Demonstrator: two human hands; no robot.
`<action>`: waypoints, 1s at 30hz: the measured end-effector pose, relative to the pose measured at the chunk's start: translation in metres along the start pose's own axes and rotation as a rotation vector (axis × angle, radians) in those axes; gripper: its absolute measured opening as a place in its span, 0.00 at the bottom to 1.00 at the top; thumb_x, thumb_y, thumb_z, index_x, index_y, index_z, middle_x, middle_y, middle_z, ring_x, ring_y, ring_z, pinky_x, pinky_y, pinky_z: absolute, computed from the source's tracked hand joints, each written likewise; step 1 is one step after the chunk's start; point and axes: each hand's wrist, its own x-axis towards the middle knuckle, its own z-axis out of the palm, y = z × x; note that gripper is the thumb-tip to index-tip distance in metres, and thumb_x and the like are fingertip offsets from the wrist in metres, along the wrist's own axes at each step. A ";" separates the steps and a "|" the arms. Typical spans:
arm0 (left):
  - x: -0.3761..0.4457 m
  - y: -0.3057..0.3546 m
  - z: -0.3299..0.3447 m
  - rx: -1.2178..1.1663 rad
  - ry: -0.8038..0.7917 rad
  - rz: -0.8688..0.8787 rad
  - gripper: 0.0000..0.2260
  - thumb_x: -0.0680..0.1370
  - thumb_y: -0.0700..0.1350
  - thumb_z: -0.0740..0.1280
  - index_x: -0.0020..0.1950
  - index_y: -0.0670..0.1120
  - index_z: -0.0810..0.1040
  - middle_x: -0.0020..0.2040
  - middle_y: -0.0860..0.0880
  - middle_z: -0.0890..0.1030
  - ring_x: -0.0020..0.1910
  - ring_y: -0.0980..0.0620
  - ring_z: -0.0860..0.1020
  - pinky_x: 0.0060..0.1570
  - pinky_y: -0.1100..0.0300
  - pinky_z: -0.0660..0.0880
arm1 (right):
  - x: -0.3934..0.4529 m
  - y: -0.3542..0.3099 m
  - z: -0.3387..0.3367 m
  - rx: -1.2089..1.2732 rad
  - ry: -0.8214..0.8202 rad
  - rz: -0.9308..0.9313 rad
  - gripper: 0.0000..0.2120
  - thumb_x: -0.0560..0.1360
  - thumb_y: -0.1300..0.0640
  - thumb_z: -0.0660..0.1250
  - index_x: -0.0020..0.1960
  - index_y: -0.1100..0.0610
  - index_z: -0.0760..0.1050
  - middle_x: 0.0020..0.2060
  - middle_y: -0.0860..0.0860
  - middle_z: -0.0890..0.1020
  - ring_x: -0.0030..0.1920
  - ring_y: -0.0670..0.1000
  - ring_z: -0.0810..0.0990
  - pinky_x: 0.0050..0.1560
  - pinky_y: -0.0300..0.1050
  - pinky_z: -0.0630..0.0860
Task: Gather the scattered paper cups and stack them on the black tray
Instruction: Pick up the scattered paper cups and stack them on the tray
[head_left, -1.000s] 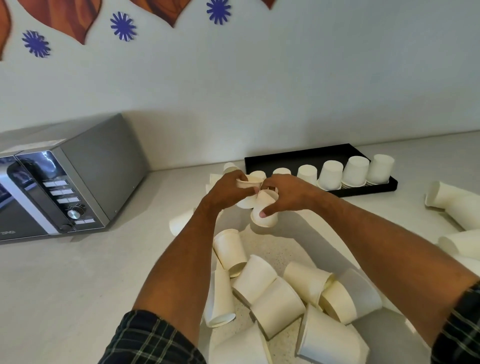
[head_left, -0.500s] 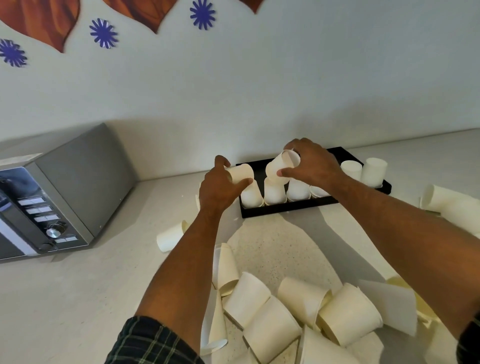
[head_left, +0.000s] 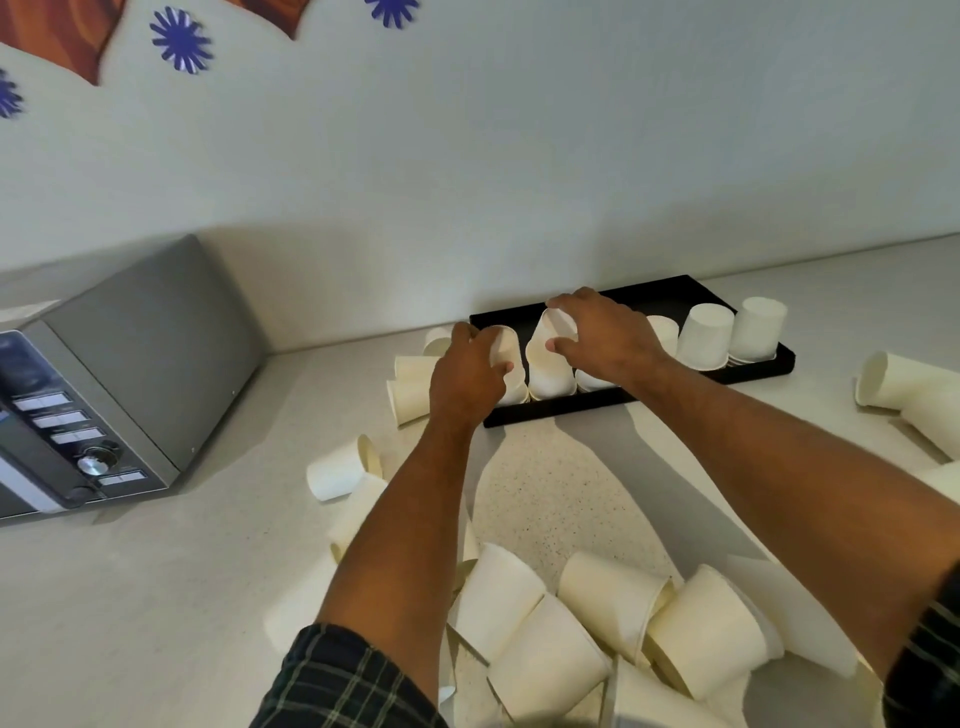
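While gripped, cups (head_left: 545, 358) over tray (head_left: 675, 291)

At the left edge of the frame a silver microwave (head_left: 119, 374) sits on the pale speckled worktop (head_left: 156, 597), its control panel with buttons and a dial facing forward. Behind it rises a plain white wall (head_left: 519, 156). Upper left, blue paper flowers (head_left: 181, 39) and orange-brown leaf cutouts (head_left: 57, 31) decorate it.
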 end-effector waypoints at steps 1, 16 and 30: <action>-0.001 0.001 0.003 0.012 0.012 -0.004 0.18 0.79 0.47 0.68 0.70 0.48 0.74 0.66 0.46 0.72 0.58 0.45 0.77 0.52 0.53 0.75 | -0.001 -0.001 0.001 -0.013 0.004 -0.005 0.26 0.75 0.45 0.69 0.72 0.47 0.68 0.66 0.50 0.74 0.59 0.57 0.78 0.54 0.55 0.76; -0.007 -0.010 0.007 0.162 -0.188 -0.004 0.25 0.79 0.47 0.67 0.75 0.46 0.68 0.76 0.43 0.65 0.68 0.40 0.71 0.65 0.48 0.70 | -0.006 0.002 0.030 -0.351 -0.305 -0.130 0.31 0.77 0.56 0.67 0.77 0.52 0.61 0.79 0.51 0.59 0.71 0.56 0.70 0.64 0.55 0.73; -0.032 -0.091 -0.112 0.202 -0.415 -0.259 0.31 0.70 0.51 0.72 0.72 0.54 0.67 0.66 0.43 0.74 0.63 0.44 0.73 0.62 0.48 0.72 | -0.026 -0.052 0.018 -0.174 -0.108 -0.486 0.25 0.77 0.45 0.65 0.72 0.51 0.69 0.71 0.52 0.72 0.67 0.56 0.74 0.64 0.53 0.71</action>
